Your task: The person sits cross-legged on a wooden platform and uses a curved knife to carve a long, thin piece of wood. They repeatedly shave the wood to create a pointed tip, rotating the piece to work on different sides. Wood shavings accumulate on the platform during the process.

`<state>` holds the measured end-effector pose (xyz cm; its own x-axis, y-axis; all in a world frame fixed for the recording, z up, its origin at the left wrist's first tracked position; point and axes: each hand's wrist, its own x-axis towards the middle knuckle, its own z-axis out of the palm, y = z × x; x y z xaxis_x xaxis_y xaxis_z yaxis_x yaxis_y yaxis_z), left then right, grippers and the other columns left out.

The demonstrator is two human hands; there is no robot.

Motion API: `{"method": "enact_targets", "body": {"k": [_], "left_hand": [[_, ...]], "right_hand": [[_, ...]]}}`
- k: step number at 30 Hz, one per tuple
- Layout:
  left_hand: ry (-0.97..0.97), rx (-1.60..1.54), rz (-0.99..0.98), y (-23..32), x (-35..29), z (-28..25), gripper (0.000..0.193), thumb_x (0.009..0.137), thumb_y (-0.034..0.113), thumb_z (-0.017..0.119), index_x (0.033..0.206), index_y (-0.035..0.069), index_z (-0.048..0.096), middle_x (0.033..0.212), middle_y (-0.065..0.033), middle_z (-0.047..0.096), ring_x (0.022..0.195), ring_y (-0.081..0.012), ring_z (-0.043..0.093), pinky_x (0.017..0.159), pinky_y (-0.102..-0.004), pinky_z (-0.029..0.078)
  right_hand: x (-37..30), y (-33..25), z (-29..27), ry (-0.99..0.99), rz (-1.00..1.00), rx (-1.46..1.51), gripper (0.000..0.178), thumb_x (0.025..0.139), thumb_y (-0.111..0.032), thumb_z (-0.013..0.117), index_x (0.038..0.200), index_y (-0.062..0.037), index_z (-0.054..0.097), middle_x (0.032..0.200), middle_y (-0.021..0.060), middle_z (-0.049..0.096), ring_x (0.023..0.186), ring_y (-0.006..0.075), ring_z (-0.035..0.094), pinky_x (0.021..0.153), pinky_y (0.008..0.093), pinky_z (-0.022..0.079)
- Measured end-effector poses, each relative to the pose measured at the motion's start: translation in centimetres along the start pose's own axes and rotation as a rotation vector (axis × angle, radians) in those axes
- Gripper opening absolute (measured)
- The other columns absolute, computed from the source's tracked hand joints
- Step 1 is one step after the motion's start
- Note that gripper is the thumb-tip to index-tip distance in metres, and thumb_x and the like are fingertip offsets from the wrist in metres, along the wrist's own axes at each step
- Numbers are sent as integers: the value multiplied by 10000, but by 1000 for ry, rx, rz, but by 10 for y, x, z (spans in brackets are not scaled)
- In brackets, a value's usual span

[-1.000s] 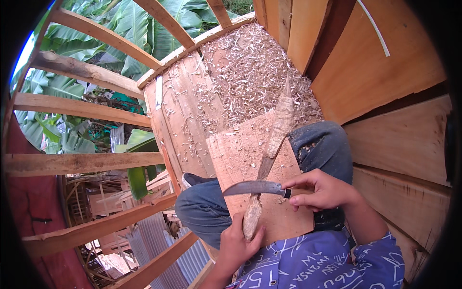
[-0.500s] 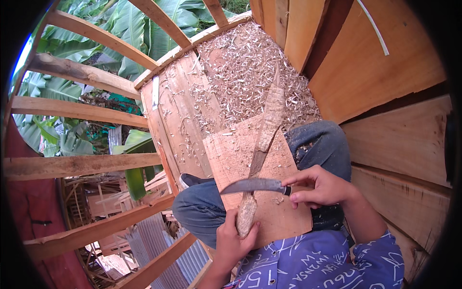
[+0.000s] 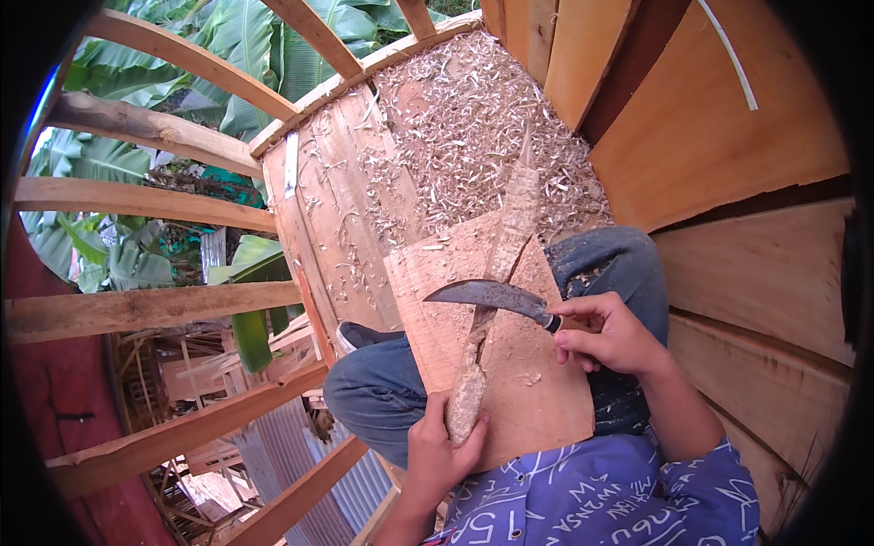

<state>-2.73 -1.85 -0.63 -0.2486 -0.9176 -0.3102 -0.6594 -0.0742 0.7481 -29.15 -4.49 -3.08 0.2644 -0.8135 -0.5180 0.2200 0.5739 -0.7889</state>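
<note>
My left hand [image 3: 443,448] is wrapped around the near end of a long carved piece of wood [image 3: 466,407]. This piece runs away from me across a flat board [image 3: 428,314] on my lap. Rough, pale surfaces cover its near grip and its far stretch, with a darker, narrower part between, and its far end tapers to a point over the shavings. In my right hand [image 3: 605,338] is a knife [image 3: 492,293] with a curved, dark blade, held by its handle. The blade lies across the narrow middle of the wood; whether it touches cannot be told.
Heaps of curled wood shavings [image 3: 482,118] cover the plank floor [image 3: 332,218] ahead. A slatted wooden railing [image 3: 155,308] stands on the left, with banana leaves [image 3: 228,55] beyond. Wooden plank walls [image 3: 728,136] close the right side. Crumbs and chips lie on the lap board.
The knife has moved farther from me and a little to the right, and its blade now slants. My left hand keeps its hold on the wood's near end.
</note>
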Motion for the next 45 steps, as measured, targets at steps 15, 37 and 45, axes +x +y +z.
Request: {"method": "enact_targets", "body": {"k": [15, 37, 45], "left_hand": [[-9, 1, 9, 18, -13, -20, 390, 751, 148, 738, 1017, -7, 499, 734, -170, 626, 664, -302, 679, 572, -339, 512], [33, -21, 77, 31, -27, -14, 410, 736, 137, 753, 1019, -14, 499, 727, -161, 626, 647, -258, 675, 571, -319, 506], [-44, -62, -1, 34, -30, -11, 382, 736, 146, 748, 1001, 6, 511, 709, -119, 606, 626, -183, 625, 577, -291, 468]], "right_hand": [[-15, -23, 16, 121, -161, 113, 261, 873, -124, 646, 1099, 7, 641, 665, 2, 600, 566, 35, 527, 514, 199, 426], [-43, -20, 37, -195, -118, -108, 226, 911, -142, 606, 1077, 11, 614, 652, 12, 565, 526, 29, 483, 445, 195, 369], [-50, -12, 18, -63, -219, -153, 237, 964, -174, 515, 1038, 25, 622, 616, 0, 518, 452, 33, 401, 405, 199, 331]]}}
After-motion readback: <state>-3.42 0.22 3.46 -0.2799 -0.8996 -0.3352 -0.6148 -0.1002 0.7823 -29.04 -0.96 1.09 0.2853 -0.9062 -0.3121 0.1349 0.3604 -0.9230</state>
